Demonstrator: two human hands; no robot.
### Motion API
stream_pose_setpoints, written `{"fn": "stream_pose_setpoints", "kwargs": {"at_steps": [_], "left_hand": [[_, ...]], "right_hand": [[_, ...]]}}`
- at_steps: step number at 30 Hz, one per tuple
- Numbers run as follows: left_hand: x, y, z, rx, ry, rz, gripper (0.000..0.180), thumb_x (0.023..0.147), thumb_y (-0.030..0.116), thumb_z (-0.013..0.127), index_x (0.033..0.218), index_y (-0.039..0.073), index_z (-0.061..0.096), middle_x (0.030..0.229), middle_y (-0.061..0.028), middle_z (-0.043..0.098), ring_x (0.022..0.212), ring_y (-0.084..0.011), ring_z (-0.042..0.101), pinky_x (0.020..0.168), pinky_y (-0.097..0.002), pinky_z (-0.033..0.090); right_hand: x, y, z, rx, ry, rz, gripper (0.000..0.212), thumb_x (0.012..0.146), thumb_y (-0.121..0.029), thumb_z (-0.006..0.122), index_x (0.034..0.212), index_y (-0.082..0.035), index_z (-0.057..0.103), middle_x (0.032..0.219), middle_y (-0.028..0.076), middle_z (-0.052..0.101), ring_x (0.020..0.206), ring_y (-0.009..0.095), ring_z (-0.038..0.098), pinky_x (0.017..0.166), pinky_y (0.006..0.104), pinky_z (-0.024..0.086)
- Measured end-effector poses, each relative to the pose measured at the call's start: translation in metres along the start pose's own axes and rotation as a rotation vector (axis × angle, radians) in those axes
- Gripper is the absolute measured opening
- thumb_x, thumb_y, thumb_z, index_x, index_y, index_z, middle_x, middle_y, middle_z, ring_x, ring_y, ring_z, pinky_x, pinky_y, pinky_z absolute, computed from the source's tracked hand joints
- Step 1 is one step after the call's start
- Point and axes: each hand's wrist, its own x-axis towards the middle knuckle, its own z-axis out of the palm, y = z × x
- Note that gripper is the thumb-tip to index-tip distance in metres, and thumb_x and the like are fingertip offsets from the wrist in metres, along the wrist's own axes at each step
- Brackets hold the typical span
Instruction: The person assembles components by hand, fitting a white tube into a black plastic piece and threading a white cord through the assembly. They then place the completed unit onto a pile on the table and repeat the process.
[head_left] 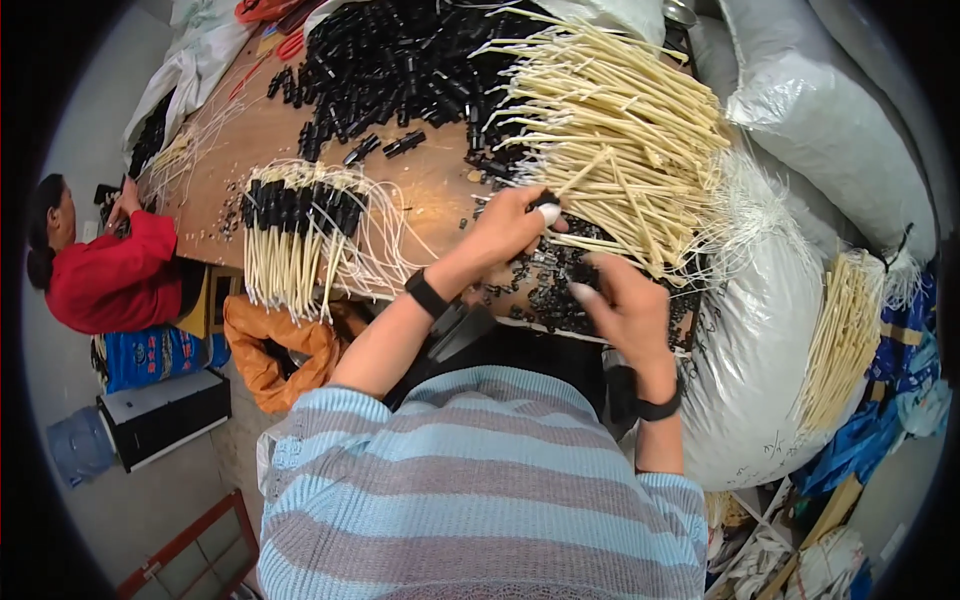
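My left hand (505,230) is closed on a black plastic piece (543,200), whose dark end shows above the fingertips. Cream-coloured tubes lie right behind those fingers, and whether one of them is in my grip I cannot make out. My right hand (635,310), smeared by motion, hovers over a scatter of small black parts (545,295) near the table's front edge. What its fingers hold, if anything, is hidden. Just beyond both hands, a big heap of cream tubes with thin white wires (620,130) spreads across the table.
Black plastic pieces (390,60) are heaped at the back of the wooden table (430,185). To my left lies a row of tubes fitted with black pieces (300,225). Stuffed white sacks (760,370) crowd the right side. A person in a red top (120,265) works at the far left.
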Motion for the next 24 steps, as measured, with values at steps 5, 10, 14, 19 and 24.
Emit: {"fn": "stream_pose_setpoints", "kwargs": {"at_steps": [5,10,14,19,24], "left_hand": [[-0.047,-0.015,-0.016,-0.061,0.092,-0.074,0.024,0.078,0.002,0.066,0.102,-0.001,0.067,0.078,0.0019,0.062,0.063,-0.0037,0.054,0.053,-0.0208,0.043],[-0.064,-0.029,-0.039,0.372,0.209,0.089,0.027,0.075,0.001,0.064,0.101,-0.001,0.067,0.081,-0.0065,0.066,0.071,-0.0146,0.061,0.067,-0.0272,0.049],[-0.072,-0.042,-0.051,0.728,0.285,0.313,0.037,0.072,-0.002,0.056,0.108,0.003,0.063,0.091,-0.0173,0.064,0.089,-0.0347,0.061,0.080,-0.0387,0.048],[-0.077,-0.036,-0.046,0.800,0.238,0.366,0.041,0.071,-0.006,0.052,0.110,0.003,0.061,0.097,-0.0174,0.063,0.096,-0.0369,0.057,0.084,-0.0442,0.046],[-0.077,-0.035,-0.040,0.789,0.175,0.395,0.043,0.070,-0.008,0.050,0.110,0.004,0.061,0.097,-0.0168,0.064,0.097,-0.0367,0.058,0.084,-0.0445,0.046]], "right_hand": [[0.009,-0.010,0.062,-0.058,-0.078,-0.047,0.025,0.075,-0.014,0.070,0.097,-0.012,0.059,0.080,0.009,0.063,0.062,0.030,0.063,0.050,0.0384,0.048],[0.010,-0.010,0.075,0.053,-0.081,-0.037,0.018,0.078,-0.010,0.067,0.096,-0.009,0.065,0.073,0.012,0.064,0.060,0.030,0.063,0.052,0.0362,0.048],[0.016,-0.016,0.075,0.008,-0.051,-0.013,0.015,0.081,-0.009,0.066,0.095,-0.007,0.070,0.072,0.015,0.064,0.059,0.030,0.063,0.054,0.0340,0.049],[0.019,-0.019,0.078,-0.032,-0.045,-0.023,0.014,0.082,-0.009,0.066,0.095,-0.006,0.070,0.074,0.014,0.065,0.061,0.029,0.064,0.056,0.0340,0.050],[0.019,-0.015,0.084,0.023,-0.051,-0.095,0.015,0.081,-0.007,0.066,0.096,-0.006,0.069,0.073,0.014,0.065,0.060,0.029,0.063,0.055,0.0341,0.049]]}}
